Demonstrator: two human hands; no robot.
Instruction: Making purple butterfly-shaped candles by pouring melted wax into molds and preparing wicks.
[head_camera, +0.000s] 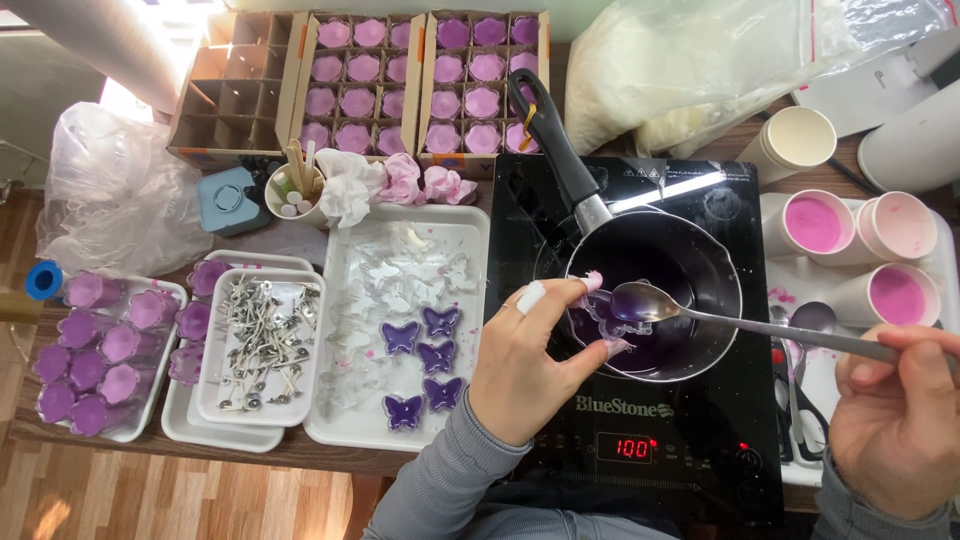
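My left hand (528, 360) pinches a clear butterfly-shaped mould (607, 318) over the rim of a black saucepan (690, 262) holding dark purple liquid. My right hand (895, 415) grips the handle of a metal spoon (640, 300), whose bowl rests just above the mould. The pan sits on a black induction cooktop (650, 440) with a red lit display. To the left, a white tray (470, 222) carries several butterfly moulds, some filled purple (425, 362), others clear.
Cardboard boxes of pink flower-shaped pieces (420, 85) stand at the back. Paper cups of pink powder (845, 250) sit right of the cooktop. A tray of metal wick holders (262, 345) and a tray of purple flower cups (95, 355) lie at left. Plastic bags sit at the back.
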